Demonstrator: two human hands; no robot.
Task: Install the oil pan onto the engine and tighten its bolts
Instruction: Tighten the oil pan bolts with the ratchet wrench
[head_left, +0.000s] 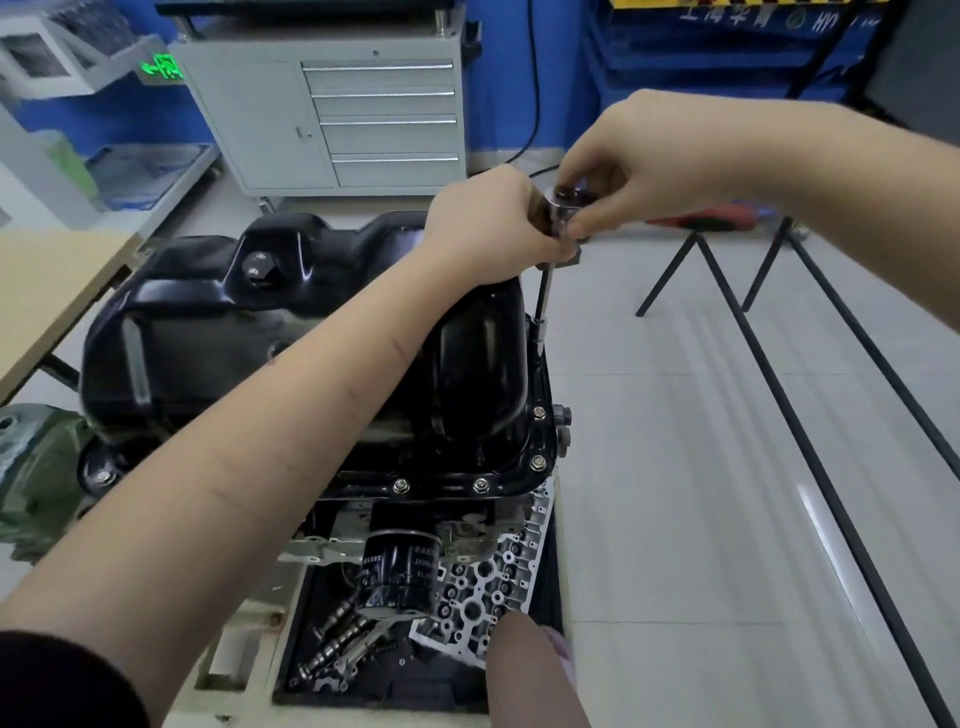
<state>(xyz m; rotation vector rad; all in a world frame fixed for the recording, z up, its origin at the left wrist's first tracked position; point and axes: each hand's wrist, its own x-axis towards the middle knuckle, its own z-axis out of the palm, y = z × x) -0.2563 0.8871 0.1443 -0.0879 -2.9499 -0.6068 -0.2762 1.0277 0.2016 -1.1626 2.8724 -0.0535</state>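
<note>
Both hands grip the ratchet head (566, 208), left hand (488, 223) just below right hand (613, 176), its extension (543, 291) running straight down to a flange bolt on the oil pan (291, 332), seated on the engine

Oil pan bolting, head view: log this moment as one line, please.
stage: tightening flange bolt | left hand: grips ratchet | right hand: pinches ratchet head | extension: down at oil pan right flange
</note>
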